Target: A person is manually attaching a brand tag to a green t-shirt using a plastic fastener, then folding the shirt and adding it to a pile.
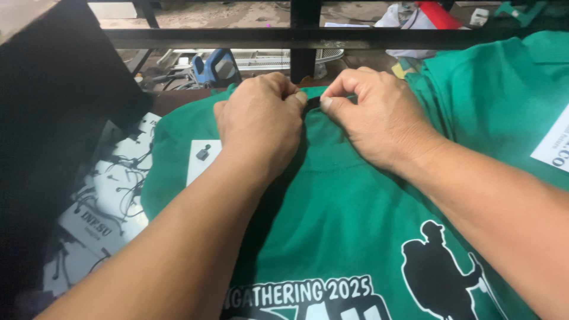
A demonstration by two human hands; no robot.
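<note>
Both hands meet at the far edge of a green shirt (349, 213) spread flat on the bench. Left hand (261, 121) is curled into a loose fist, its fingertips pinching the dark collar (312, 103) from the left; right hand (379, 115) pinches the same collar from the right, thumb and forefinger closed on the fabric. The two hands nearly touch, with only a short bit of collar showing between them. The shirt lies under both forearms and runs toward the camera, where a white printed line of lettering and a black figure print (438, 269) sit on its front, near the right forearm. A fold of the shirt falls in shadow under the left wrist.

Just left of the left hand a white tag (200, 159) with a small dark clip lies on the shirt. Further left, off the cloth, white cards (109, 204) strung with black loops lie in a heap. To the right more green cloth (504, 95) is piled, with a white label (554, 145) on it. A black metal bar (237, 37) crosses beyond the hands.
</note>
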